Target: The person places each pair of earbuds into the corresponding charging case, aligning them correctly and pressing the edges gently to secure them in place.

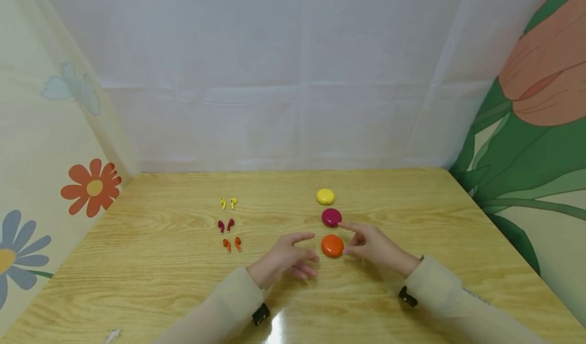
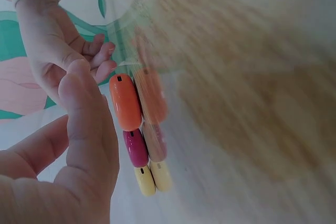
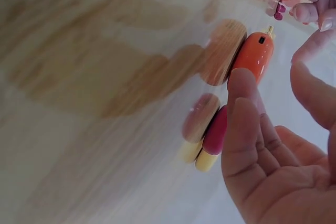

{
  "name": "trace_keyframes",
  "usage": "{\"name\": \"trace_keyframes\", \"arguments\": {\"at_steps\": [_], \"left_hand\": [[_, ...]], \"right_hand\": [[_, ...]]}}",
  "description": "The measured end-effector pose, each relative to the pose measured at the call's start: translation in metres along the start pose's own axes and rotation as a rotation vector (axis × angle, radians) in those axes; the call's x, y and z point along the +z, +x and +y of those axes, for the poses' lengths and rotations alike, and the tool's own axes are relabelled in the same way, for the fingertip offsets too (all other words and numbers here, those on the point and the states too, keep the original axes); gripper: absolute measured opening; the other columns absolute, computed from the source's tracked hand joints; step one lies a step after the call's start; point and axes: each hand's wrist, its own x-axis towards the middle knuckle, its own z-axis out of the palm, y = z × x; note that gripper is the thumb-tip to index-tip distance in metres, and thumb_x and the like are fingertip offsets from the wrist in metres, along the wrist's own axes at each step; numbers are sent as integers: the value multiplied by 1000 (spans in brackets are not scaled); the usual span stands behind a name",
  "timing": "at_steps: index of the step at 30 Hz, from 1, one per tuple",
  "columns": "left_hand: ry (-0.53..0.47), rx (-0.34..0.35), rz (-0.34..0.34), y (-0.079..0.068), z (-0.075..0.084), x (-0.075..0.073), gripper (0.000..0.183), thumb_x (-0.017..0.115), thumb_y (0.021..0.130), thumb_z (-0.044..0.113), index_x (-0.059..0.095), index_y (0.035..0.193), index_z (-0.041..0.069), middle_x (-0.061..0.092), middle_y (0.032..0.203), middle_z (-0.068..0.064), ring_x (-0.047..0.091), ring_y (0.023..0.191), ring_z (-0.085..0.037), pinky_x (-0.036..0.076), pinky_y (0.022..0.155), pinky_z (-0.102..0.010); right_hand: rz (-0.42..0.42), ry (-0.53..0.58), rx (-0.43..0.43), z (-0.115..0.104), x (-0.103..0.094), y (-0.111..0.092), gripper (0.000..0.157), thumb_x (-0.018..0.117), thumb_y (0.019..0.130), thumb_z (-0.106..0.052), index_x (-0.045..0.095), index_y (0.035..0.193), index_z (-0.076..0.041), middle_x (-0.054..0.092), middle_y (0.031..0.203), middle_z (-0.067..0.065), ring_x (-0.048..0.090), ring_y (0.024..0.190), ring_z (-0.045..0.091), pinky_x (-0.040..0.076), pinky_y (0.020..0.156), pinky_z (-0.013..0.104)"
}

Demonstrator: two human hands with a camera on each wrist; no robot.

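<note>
Left of the orange case point(image 1: 332, 246), a spread left hand point(image 1: 289, 256).
Right of it, the right hand point(image 1: 374, 244) is spread too; magenta case point(image 1: 331, 217) and yellow case point(image 1: 325, 197) sit beyond.

Left grip point(image 1: 287, 255) relaxed, fingers point(image 1: 303, 237) spread, right grip point(image 1: 376, 245) index finger point(image 1: 351, 226) extended, forearms point(image 1: 220, 303) converging

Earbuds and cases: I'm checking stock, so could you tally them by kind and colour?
Yellow earbuds: 2
Magenta earbuds: 2
Orange earbuds: 2
Yellow case: 1
Magenta case: 1
Orange case: 1
Total: 9
</note>
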Motion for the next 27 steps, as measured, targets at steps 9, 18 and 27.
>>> {"name": "trace_keyframes", "arguments": {"at_steps": [9, 18, 27], "left_hand": [[-67, -19, -6, 4, -1, 2, 54, 58, 94, 1, 40, 145, 1, 70, 98, -21, 71, 69, -27, 55, 54, -28], [-69, -42, -9, 7, -2, 8, 57, 57, 94, 1, 36, 148, 2, 70, 99, -20, 72, 73, -28, 56, 57, -29], [-71, -68, -9, 11, -2, 12, 59, 58, 94, 0, 35, 148, 2, 71, 98, -20, 72, 75, -29, 56, 58, -29]], "right_hand": [[-18, 45, 24, -2, 0, 1, 59, 70, 87, -1, 43, 140, 9, 63, 75, 5, 60, 65, 23, 53, 57, 34], [-32, 85, 26, -3, 2, 2, 59, 69, 87, 0, 42, 138, 12, 63, 74, 7, 61, 65, 22, 54, 59, 35], [-38, 106, 46, -1, 4, 4, 59, 69, 87, 0, 41, 137, 15, 63, 71, 8, 60, 62, 19, 54, 57, 34]]}}
